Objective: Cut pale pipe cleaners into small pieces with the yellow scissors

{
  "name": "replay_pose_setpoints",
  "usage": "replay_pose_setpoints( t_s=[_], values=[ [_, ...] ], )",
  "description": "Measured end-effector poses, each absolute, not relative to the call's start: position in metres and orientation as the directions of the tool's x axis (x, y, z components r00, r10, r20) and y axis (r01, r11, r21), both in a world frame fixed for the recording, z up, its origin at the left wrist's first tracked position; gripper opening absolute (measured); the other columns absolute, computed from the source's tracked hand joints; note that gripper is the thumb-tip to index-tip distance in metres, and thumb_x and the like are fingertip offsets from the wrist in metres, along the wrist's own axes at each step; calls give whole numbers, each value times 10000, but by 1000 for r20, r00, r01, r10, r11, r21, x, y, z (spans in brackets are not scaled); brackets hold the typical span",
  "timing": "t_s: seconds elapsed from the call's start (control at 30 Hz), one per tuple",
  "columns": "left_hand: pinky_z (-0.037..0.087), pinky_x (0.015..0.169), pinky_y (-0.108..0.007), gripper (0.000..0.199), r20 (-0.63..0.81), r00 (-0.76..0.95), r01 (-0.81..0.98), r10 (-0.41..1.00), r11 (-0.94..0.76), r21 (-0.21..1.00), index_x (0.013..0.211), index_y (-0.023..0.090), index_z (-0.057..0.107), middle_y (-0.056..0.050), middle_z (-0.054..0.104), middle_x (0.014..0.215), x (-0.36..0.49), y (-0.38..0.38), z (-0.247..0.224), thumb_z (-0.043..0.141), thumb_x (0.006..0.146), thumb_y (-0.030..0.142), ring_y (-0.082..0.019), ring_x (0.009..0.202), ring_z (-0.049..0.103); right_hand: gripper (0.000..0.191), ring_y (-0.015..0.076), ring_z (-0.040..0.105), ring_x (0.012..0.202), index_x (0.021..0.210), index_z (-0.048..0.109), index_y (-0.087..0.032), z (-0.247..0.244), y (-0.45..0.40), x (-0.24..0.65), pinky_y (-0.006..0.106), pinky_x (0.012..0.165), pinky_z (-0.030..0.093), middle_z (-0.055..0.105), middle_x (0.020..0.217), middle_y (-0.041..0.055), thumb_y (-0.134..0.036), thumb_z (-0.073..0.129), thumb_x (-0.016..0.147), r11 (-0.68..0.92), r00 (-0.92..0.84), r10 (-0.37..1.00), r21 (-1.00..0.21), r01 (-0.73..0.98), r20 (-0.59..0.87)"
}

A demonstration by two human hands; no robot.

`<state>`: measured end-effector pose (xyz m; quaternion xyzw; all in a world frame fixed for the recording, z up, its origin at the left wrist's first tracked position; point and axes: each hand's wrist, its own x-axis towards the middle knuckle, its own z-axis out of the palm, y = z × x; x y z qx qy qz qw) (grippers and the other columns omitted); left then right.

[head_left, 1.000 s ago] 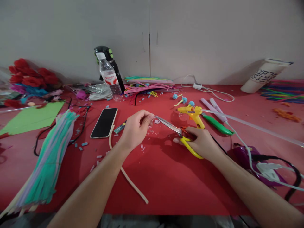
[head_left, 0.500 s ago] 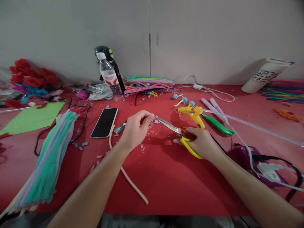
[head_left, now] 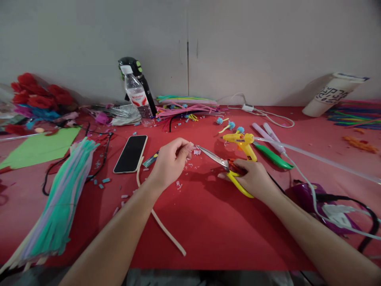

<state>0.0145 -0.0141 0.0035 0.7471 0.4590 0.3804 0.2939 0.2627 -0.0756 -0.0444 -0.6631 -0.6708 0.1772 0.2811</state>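
My right hand (head_left: 251,176) is closed round the yellow and red handles of a pair of scissors (head_left: 212,157), its blades pointing left. At the blade tips, my left hand (head_left: 175,158) pinches a small pale pink piece (head_left: 191,144), mostly hidden by the fingertips; it looks like a bit of pipe cleaner. Just below the tips lie several short pink cut pieces (head_left: 197,152) and loose fluff on the red table. A cream pipe cleaner (head_left: 168,233) runs out from under my left forearm.
Left of my hands lie a phone (head_left: 131,154) and a bundle of green and lilac pipe cleaners (head_left: 58,202). A yellow glue gun (head_left: 242,141), a green cutter (head_left: 272,156) and cables are at right. Behind stand a plastic bottle (head_left: 137,95) and a paper cup (head_left: 333,95).
The scissors have shifted very slightly right, and their blades look closer together. My left hand stays where it was, still pinching the small piece.
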Motion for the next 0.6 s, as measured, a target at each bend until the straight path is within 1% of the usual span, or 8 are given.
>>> replay_pose_setpoints(
  t_s=[0.13, 0.3, 0.6],
  values=[
    [420, 602, -239, 280, 316, 286, 466, 905, -420, 779, 822, 183, 628, -8, 634, 684, 15, -14, 4, 506, 956, 396, -111, 612, 555, 542, 96, 226, 564, 614, 340, -210, -40, -77, 261, 237, 474, 238, 259, 575, -63, -568, 743, 665, 49, 40, 991, -616, 786, 130],
    [417, 595, -233, 279, 310, 283, 466, 908, -413, 783, 804, 185, 612, -6, 629, 684, 15, -15, 6, 508, 954, 396, -113, 619, 558, 514, 97, 222, 565, 616, 351, -209, -44, -76, 264, 242, 465, 226, 269, 579, -56, -561, 719, 690, 80, -6, 992, -605, 792, 124],
    [421, 597, -227, 278, 320, 293, 474, 901, -428, 769, 819, 180, 617, -8, 638, 698, 14, -14, 4, 503, 956, 394, -110, 629, 565, 529, 92, 222, 561, 602, 326, -206, -44, -75, 264, 239, 470, 220, 258, 576, -60, -535, 733, 677, 65, 4, 993, -597, 800, 114]
  ],
)
